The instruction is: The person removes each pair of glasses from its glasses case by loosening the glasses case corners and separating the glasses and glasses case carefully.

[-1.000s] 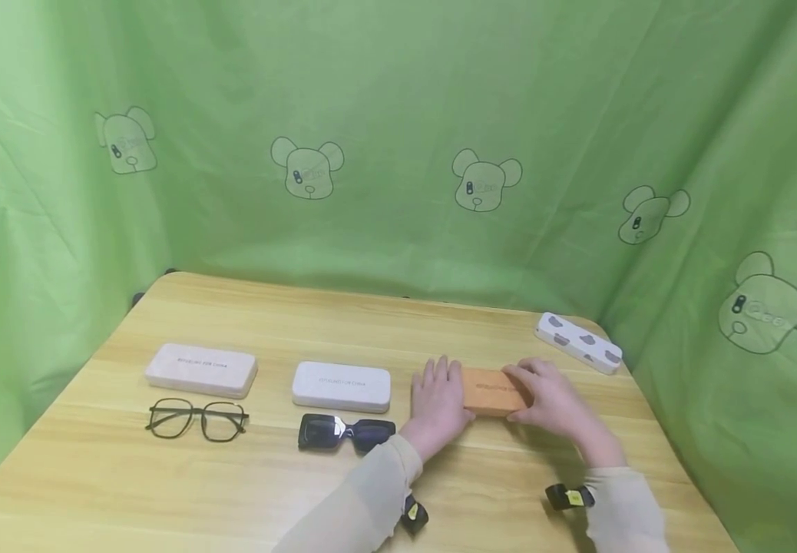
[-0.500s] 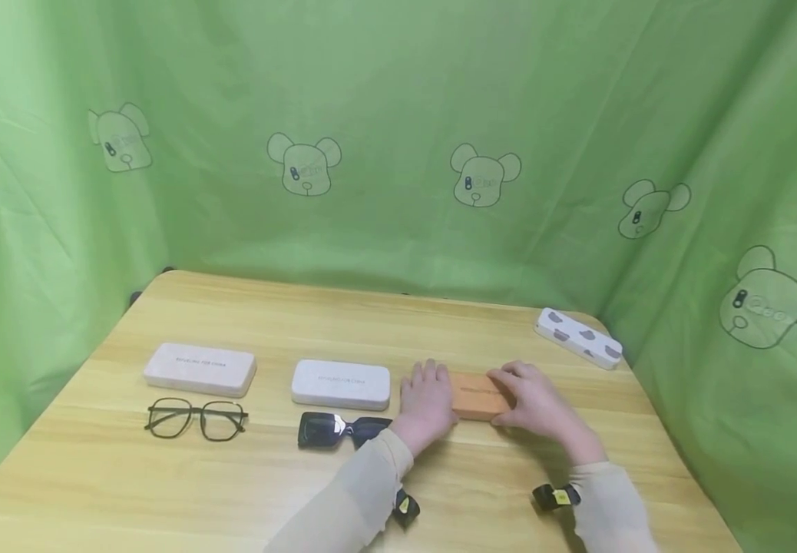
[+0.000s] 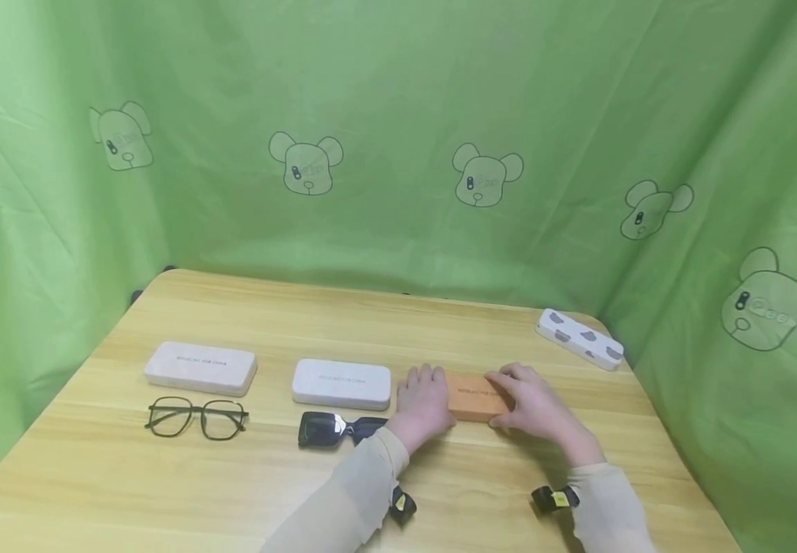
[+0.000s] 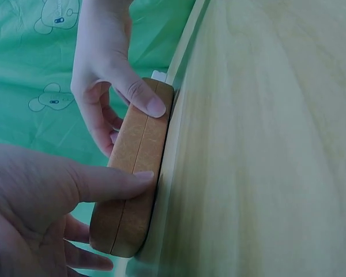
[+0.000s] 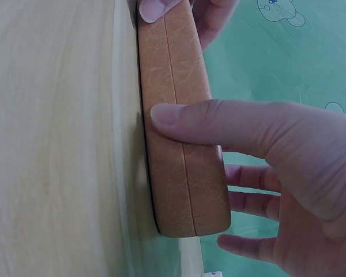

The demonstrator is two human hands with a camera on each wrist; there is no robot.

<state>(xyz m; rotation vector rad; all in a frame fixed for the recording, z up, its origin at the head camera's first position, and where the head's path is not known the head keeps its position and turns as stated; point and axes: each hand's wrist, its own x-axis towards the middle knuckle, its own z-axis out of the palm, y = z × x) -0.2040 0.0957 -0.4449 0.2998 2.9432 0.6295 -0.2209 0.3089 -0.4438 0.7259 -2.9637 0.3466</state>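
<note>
An orange glasses case lies closed on the table in the head view, dark lettering on its lid. My left hand grips its left end, thumb on the near side. From the right, my right hand holds the other end, its thumb pressed across the near side beside the seam. The left wrist view shows both thumbs along this side of the case; the far-side fingers are partly hidden. Just left of my left hand are a white glasses case and black sunglasses, whose right end my left forearm covers.
Farther left, a pale pinkish-white glasses case lies behind black-framed glasses. A white case with grey patches sits slanted at the back right corner of the wooden table. Green curtains enclose the table.
Both hands have slid the orange glasses case left and slightly nearer, closer to the white case. Most of that shift came earlier; in the last half second it barely moved.
</note>
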